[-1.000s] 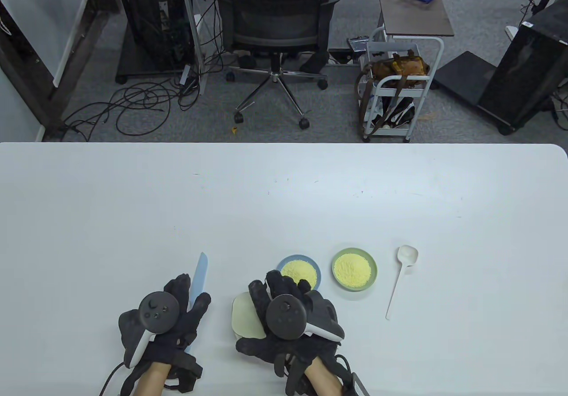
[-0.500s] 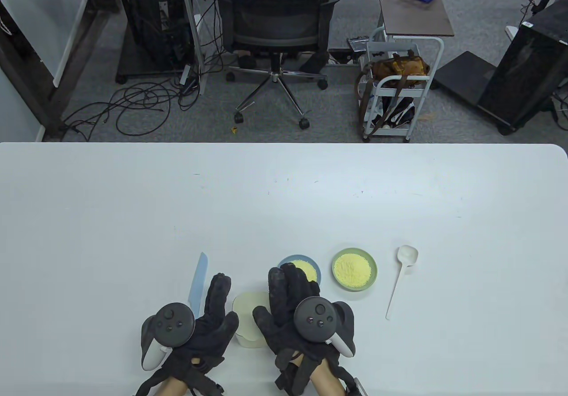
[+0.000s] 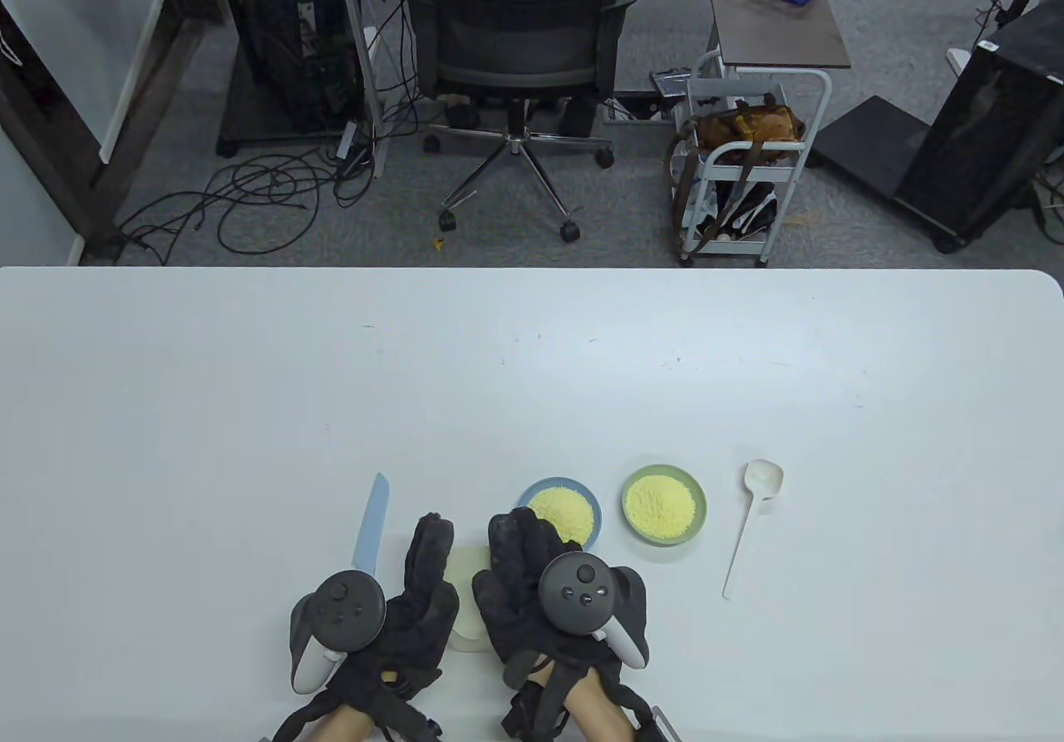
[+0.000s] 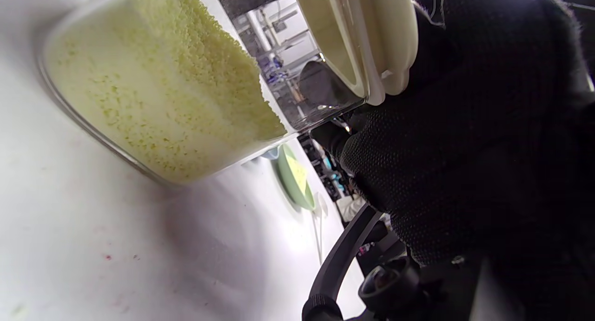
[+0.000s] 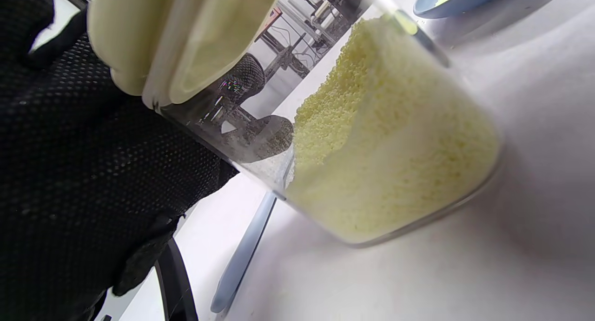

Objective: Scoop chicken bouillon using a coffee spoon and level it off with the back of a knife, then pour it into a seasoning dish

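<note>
A clear jar [image 3: 466, 609] of yellow chicken bouillon with a cream lid [image 4: 372, 32] stands at the table's near edge between my hands. My left hand [image 3: 432, 559] grips the jar's left side, fingers pointing away from me. My right hand [image 3: 509, 555] lies over the lid and grips it. In the wrist views the jar [image 5: 386, 139] looks tilted. A light blue knife [image 3: 371, 526] lies flat just left of my left hand. The white coffee spoon [image 3: 748, 518] lies untouched at the right.
A blue dish [image 3: 525, 497] and a green dish [image 3: 700, 503], each holding yellow granules, sit just beyond and to the right of the jar. Past the table's far edge stand an office chair [image 3: 515, 36] and a small cart [image 3: 736, 185].
My left hand has left the knife and moved right to the jar's side. My right hand has stayed on the lid and shifted slightly. The knife now lies uncovered.
</note>
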